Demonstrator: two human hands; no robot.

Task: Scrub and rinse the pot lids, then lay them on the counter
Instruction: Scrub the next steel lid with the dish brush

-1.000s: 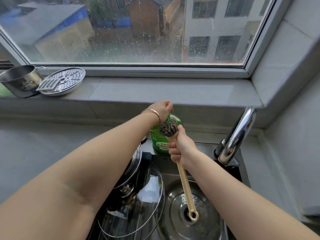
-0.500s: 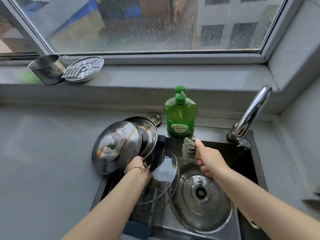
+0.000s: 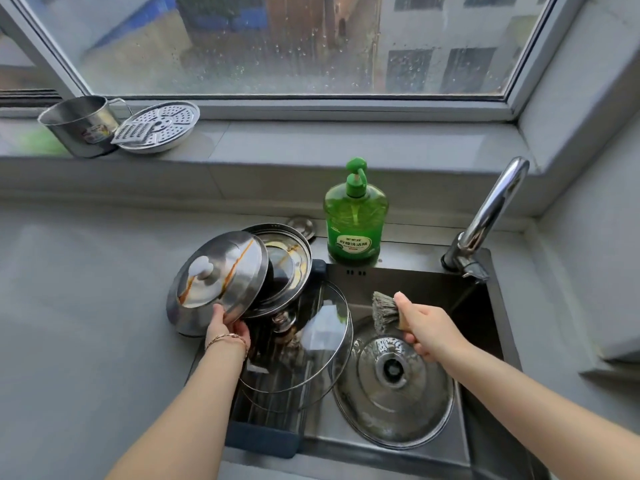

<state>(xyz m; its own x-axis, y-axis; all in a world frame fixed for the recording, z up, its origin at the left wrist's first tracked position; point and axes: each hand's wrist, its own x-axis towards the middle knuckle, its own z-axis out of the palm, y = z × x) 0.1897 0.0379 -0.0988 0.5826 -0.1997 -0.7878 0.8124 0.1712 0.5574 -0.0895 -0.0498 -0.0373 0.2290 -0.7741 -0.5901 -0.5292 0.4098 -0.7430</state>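
My left hand (image 3: 227, 329) grips the lower rim of a steel lid (image 3: 216, 280) streaked with brown sauce, tilted at the sink's left edge. Behind it leans a second steel lid (image 3: 289, 258). A glass lid (image 3: 311, 344) stands tilted on the dark drying rack (image 3: 263, 434). Another glass lid (image 3: 393, 386) lies flat in the sink (image 3: 429, 292), knob side down. My right hand (image 3: 427, 329) holds a wooden-handled brush (image 3: 382, 310) just above that lid, bristles pointing left.
A green dish soap bottle (image 3: 355, 220) stands behind the sink, with the chrome faucet (image 3: 491, 216) at the right. On the window sill sit a steel mug (image 3: 81, 124) and a perforated steamer plate (image 3: 157, 129). Grey counter (image 3: 86, 306) stretches to the left.
My left hand came off the soap pump, dropped to the rack and took hold of the sauce-streaked steel lid. My right hand lowered the brush from the bottle to above the flat glass lid.
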